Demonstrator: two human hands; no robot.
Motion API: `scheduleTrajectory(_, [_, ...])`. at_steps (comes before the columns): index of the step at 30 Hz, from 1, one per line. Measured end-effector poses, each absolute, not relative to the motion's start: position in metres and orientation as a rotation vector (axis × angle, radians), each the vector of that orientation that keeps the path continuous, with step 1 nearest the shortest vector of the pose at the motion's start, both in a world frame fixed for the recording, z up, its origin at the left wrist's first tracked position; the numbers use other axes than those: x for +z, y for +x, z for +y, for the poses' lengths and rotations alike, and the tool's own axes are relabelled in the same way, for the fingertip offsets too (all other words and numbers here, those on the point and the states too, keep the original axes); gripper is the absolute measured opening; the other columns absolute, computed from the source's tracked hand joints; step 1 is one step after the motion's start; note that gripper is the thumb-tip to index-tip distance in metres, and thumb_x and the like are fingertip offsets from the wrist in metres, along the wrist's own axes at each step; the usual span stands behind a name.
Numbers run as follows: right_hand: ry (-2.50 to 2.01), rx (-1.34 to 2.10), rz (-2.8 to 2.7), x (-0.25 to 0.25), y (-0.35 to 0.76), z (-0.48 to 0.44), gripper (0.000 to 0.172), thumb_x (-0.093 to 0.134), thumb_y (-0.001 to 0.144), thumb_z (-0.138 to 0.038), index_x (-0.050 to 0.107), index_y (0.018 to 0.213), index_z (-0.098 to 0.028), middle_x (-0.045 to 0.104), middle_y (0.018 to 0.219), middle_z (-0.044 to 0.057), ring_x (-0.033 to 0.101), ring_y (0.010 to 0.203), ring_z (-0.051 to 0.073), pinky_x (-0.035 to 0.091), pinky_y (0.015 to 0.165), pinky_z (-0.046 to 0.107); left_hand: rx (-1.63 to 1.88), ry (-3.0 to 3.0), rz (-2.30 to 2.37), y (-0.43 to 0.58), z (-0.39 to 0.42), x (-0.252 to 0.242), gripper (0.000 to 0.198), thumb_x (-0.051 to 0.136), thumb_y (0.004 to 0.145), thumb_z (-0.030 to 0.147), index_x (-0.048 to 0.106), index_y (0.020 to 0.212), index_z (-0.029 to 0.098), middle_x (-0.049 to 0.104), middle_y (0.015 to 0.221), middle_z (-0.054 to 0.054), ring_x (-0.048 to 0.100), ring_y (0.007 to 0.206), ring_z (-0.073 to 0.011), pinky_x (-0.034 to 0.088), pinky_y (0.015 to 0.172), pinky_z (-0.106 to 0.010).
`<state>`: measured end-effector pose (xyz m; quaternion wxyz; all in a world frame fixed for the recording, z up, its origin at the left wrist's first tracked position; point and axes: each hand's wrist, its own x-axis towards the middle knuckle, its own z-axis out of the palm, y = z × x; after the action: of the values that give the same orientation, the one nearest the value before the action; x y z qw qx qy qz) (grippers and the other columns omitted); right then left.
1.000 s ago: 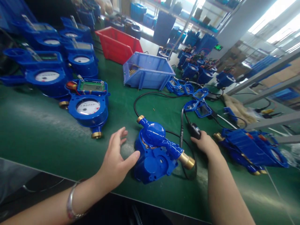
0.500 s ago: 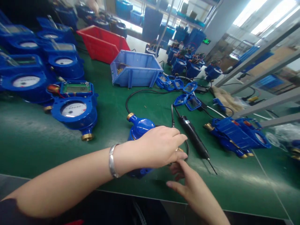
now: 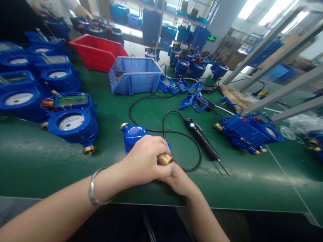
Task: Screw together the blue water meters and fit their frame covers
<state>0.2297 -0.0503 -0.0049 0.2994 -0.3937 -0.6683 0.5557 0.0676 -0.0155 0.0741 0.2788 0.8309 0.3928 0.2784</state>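
A blue water meter (image 3: pixel 134 137) lies on the green bench top in front of me, its smooth rounded side upward. One brass threaded end (image 3: pixel 123 126) points to the far left; another brass end (image 3: pixel 165 159) pokes out between my left thumb and fingers. My left hand (image 3: pixel 148 158), with a silver bangle at its wrist, is closed over the meter's near part. My right hand (image 3: pixel 178 179) reaches in beneath the left one, its fingers hidden behind that hand and the meter. To the right lies a black electric screwdriver (image 3: pixel 203 139), its cord looping behind the meter.
Several blue meters with displays stand at left, the nearest one (image 3: pixel 72 121) having an open top. Behind are a red bin (image 3: pixel 98 52) and a light-blue bin (image 3: pixel 136 79). Blue frames (image 3: pixel 199 103) lie right of them. More meters (image 3: pixel 248 131) sit beside metal bars. A co-worker's hand (image 3: pixel 83 12) shows far back.
My right hand has moved left, under my left hand, and its fingers have gone out of sight. The meter's near brass end has come into view. The whole view has shifted slightly.
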Motion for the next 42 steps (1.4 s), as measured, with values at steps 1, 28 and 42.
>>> scheduleTrajectory(1, [-1.011, 1.499, -1.758, -0.008, 0.226, -0.051, 0.058, 0.063, 0.082, -0.03, 0.041, 0.135, -0.019, 0.045, 0.137, 0.01, 0.039, 0.128, 0.025, 0.028, 0.108, 0.041, 0.822, 2.201, 1.04, 0.062, -0.018, 0.074, 0.01, 0.061, 0.068, 0.022, 0.068, 0.069, 0.015, 0.068, 0.079, -0.005, 0.062, 0.076, -0.0193, 0.046, 0.073, -0.033])
scheduleTrajectory(28, [-1.026, 1.618, -1.026, 0.018, 0.208, -0.045, 0.041, 0.066, 0.078, -0.047, 0.061, 0.113, -0.027, 0.065, 0.099, 0.003, 0.06, 0.079, 0.015, 0.048, 0.072, 0.026, 1.225, 1.478, 0.952, 0.018, -0.037, 0.065, 0.011, 0.065, 0.071, 0.026, 0.07, 0.078, 0.019, 0.063, 0.082, -0.004, 0.058, 0.078, -0.0192, 0.048, 0.067, -0.028])
scheduleTrajectory(42, [-1.273, 1.49, -1.559, 0.041, 0.242, -0.034, 0.067, 0.059, 0.069, -0.069, 0.061, 0.11, -0.017, 0.065, 0.103, 0.008, 0.059, 0.093, 0.025, 0.047, 0.081, 0.035, 1.111, 2.021, 0.755, 0.048, -0.051, 0.063, 0.033, 0.064, 0.077, 0.044, 0.06, 0.098, 0.019, 0.065, 0.092, -0.006, 0.059, 0.087, -0.0199, 0.044, 0.085, -0.035])
